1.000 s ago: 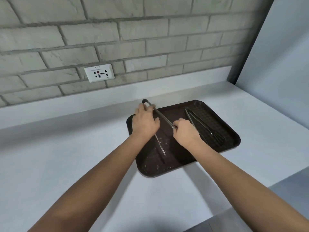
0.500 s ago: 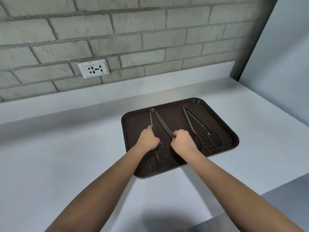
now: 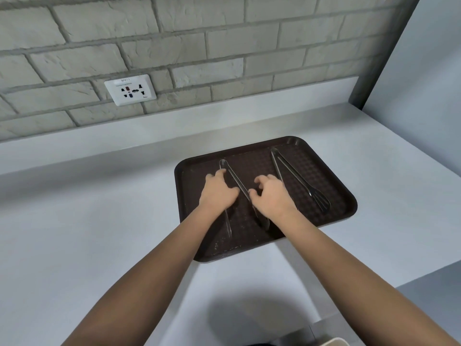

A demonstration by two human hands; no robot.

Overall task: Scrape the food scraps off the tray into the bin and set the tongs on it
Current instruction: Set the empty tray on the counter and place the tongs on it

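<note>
A dark brown tray (image 3: pixel 348 196) lies on the white counter. One pair of metal tongs (image 3: pixel 233 177) rests on its left half, arms spread toward me. My left hand (image 3: pixel 217 192) and my right hand (image 3: pixel 273 197) hover on either side of it, fingers loosely curled; fingertips and thumbs touch the arms without a firm grip. A second pair of tongs (image 3: pixel 294 177) lies flat on the right half, untouched. Small pale crumbs (image 3: pixel 224 242) dot the tray's near left corner.
A brick wall with a white socket plate (image 3: pixel 130 89) stands behind the counter (image 3: pixel 99 221). A grey panel (image 3: pixel 424 71) closes off the right side. The counter's edge drops at lower right, where a pale container rim (image 3: pixel 331 342) peeks in.
The tongs came down from my raised hands onto the tray. My fingers have loosened from their arms, and both hands have shifted slightly toward the wall.
</note>
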